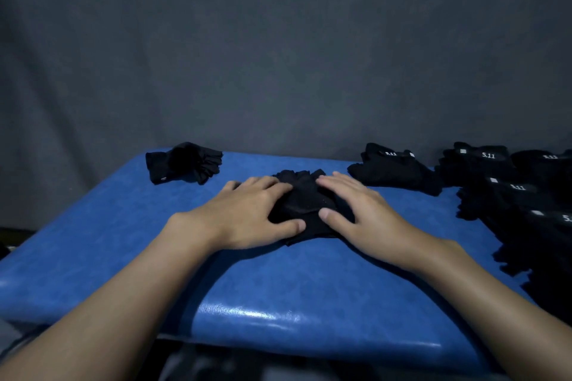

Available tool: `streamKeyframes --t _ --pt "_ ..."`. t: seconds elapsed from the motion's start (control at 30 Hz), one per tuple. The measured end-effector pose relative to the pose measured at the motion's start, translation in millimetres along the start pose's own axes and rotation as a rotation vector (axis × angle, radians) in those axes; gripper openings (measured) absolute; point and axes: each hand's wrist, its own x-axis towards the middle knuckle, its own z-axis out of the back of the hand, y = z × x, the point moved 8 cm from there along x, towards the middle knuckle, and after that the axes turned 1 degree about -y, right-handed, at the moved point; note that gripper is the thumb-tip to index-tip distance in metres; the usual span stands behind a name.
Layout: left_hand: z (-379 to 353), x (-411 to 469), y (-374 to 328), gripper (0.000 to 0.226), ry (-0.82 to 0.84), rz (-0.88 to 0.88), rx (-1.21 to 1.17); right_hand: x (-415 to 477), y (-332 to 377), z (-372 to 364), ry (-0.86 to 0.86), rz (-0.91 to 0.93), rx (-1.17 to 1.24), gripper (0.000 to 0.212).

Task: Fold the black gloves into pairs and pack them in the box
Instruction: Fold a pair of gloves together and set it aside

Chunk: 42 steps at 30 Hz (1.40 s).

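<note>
A black glove pair [305,199] lies flat in the middle of the blue padded table [108,235]. My left hand [247,213] rests on its left side with fingers spread straight, thumb on the near edge. My right hand [362,210] presses its right side the same way. Both palms cover much of the fabric. A folded glove pair [182,162] sits at the far left of the table. Another black glove [393,168] with a white label lies at the far right. No box is in view.
A pile of several black gloves [523,204] with white labels covers the table's right side, running to the frame edge. A dark grey cloth backdrop [278,56] hangs behind the table. The table's front edge [309,340] is close to me.
</note>
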Motion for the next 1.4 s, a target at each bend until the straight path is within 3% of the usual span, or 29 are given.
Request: streamKeyframes --t 0.2,0.47,0.6,0.73,0.9,1.0,1.17,1.4 --pt "-14.7 -2.2 10.6 0.096 0.163 0.079 0.002 2.1 -14.6 -13.1 0.172 -0.084 -0.148 0.062" --pt "-18.0 1.8 19.5 0.1 0.146 0.084 -0.06 -1.2 -15.5 -12.0 0.159 -0.087 -0.158 0.064" --pt "-7.2 -0.8 17.2 0.09 0.034 0.028 -0.135 -1.8 -11.2 -8.0 0.103 -0.062 -0.115 0.066" --pt "27.8 -11.4 19.7 0.079 -0.186 -0.013 -0.179 2.4 0.8 3.4 -0.034 -0.019 -0.057 0.075" --pt "68.0 -30.0 48.7 0.052 -0.52 0.014 -0.165 19.8 41.6 -4.5 -0.003 0.089 -0.085 0.043" --pt "79.8 -40.9 81.0 0.041 -0.657 0.123 -0.133 38.5 68.0 -18.8 0.041 0.129 -0.095 0.039" --pt "76.7 -48.2 131.0 0.053 -0.603 0.308 -0.159 69.5 101.6 -42.2 0.111 0.158 -0.085 0.042" --pt "72.8 -52.5 166.1 0.019 -0.649 0.38 -0.301 98.5 124.6 -68.0 0.137 0.178 -0.059 0.042"
